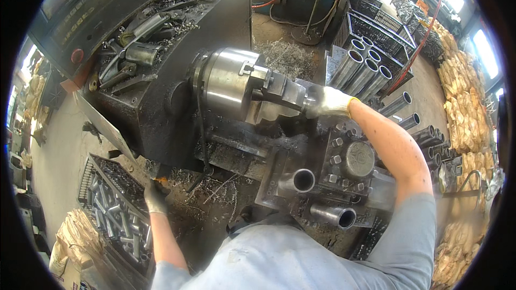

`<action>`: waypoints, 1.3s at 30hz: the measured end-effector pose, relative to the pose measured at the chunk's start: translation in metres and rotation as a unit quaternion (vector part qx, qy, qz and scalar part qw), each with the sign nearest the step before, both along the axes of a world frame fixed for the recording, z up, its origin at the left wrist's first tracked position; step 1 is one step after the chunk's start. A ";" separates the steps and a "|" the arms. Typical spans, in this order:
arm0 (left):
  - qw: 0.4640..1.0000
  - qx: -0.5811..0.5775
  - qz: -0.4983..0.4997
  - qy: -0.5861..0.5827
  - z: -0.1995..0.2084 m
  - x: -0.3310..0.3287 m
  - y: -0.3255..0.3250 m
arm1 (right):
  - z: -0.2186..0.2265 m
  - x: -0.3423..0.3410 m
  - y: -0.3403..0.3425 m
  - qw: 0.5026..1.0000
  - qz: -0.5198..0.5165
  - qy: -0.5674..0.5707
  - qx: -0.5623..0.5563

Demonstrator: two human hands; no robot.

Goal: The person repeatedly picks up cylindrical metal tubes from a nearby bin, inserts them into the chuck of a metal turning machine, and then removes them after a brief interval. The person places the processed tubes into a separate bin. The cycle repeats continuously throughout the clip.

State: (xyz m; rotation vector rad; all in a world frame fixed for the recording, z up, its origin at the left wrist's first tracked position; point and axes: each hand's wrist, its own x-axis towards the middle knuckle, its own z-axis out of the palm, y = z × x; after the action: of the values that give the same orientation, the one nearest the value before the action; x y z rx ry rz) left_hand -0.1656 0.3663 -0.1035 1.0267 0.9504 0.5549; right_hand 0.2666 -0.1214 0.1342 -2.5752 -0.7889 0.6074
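Note:
My right hand (332, 102), in a pale glove with a yellow cuff, is closed round the outer end of a metal tube (310, 102) at the jaws (282, 90) of a lathe chuck (228, 80). The glove covers most of that tube. Low on the left, my left hand (156, 197) wears a darker, stained glove. Its fingers are bent at a dark part below the lathe housing, beside a small orange spot; what they grip is hidden. Between my arms and the chuck, a short tube (303, 180) stands on the carriage, and another tube (334, 216) lies nearer me.
A square tool post (349, 161) with bolts sits under my right forearm. Several long tubes (368, 70) stand beyond my right hand. Tools and chips cover the headstock top (188, 21). A wire crate (88, 182) of short metal pieces stands by my left arm. Curled swarf (220, 196) hangs below the chuck.

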 end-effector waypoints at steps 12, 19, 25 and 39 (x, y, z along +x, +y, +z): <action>0.544 0.835 0.073 -0.050 0.266 0.092 -0.027 | 0.052 -0.261 -0.155 0.813 -0.406 -0.162 0.384; 0.582 0.718 -0.095 0.370 0.388 0.274 0.066 | -0.007 -0.363 -0.188 0.795 -0.490 -0.179 0.310; 0.557 0.789 0.019 0.259 0.392 0.249 0.018 | -0.003 -0.413 -0.179 0.809 -0.489 -0.130 0.299; 0.792 0.221 -0.337 0.458 -0.004 -0.244 -0.258 | -0.089 -0.342 -0.128 0.933 -0.244 -0.061 0.256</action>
State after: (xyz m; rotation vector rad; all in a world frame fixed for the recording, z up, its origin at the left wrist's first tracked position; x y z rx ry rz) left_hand -0.4101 0.1087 -0.1078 2.0381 1.1937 -0.4232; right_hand -0.0752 -0.2496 0.0451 -2.2000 -0.2603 0.0692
